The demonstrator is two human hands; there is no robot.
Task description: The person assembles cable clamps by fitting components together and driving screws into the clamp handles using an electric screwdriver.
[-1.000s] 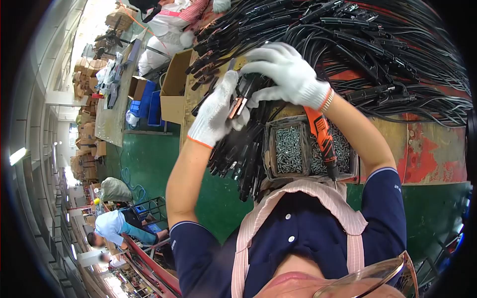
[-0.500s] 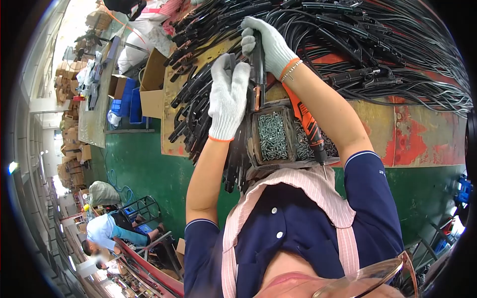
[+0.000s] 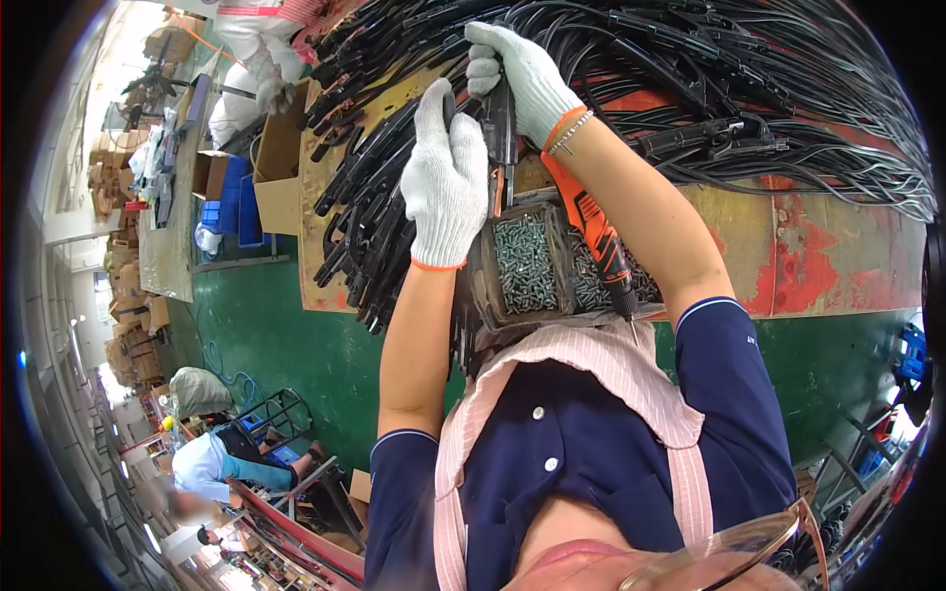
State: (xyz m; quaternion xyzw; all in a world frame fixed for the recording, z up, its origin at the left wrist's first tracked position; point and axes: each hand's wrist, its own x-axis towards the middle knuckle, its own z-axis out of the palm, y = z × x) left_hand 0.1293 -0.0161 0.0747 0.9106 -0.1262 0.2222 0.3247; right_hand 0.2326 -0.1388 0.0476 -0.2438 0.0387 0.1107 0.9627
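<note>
You have the black handle (image 3: 501, 143) gripped in your right hand (image 3: 517, 79), above the counter (image 3: 739, 236), its copper-coloured end pointing toward the screw box (image 3: 522, 313). Your left hand (image 3: 446, 177), just beside it, pinches a dark piece (image 3: 449, 106) between its fingers. Screws fill the box's two compartments; an orange power tool (image 3: 589, 222) lies over the right one. Black handles and cables crowd the counter, whose yellowish top shows worn red patches. Beyond lie a green floor (image 3: 266, 320), blue bins (image 3: 232, 197), an open carton (image 3: 279, 202) and a person in light blue (image 3: 202, 463). Your fingers hide much of both held pieces, your right forearm covers part of the tool, and the picture's rim cuts off the cables.
</note>
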